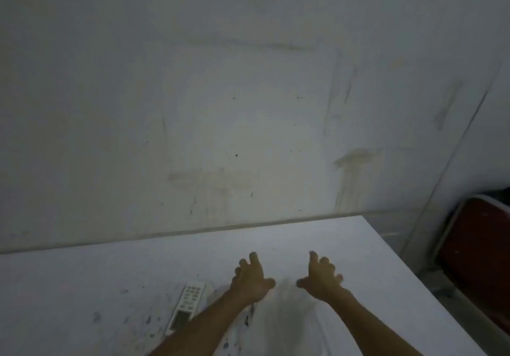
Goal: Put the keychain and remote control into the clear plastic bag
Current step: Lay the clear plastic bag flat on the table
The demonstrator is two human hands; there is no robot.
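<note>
A white remote control (186,307) lies on the white table (82,300), just left of my left forearm, its screen end toward me. My left hand (249,278) and my right hand (321,277) hover over the table side by side, palms down, fingers spread, holding nothing. Between and below them a faint, blurry clear plastic bag (292,325) seems to lie on the table. The keychain is hard to make out; a small dark shape (249,314) shows by my left forearm.
A stained white wall (220,107) rises right behind the table's far edge. The table's right edge runs diagonally toward me. A dark red chair (480,259) stands beyond it at the right. Dark specks mark the tabletop.
</note>
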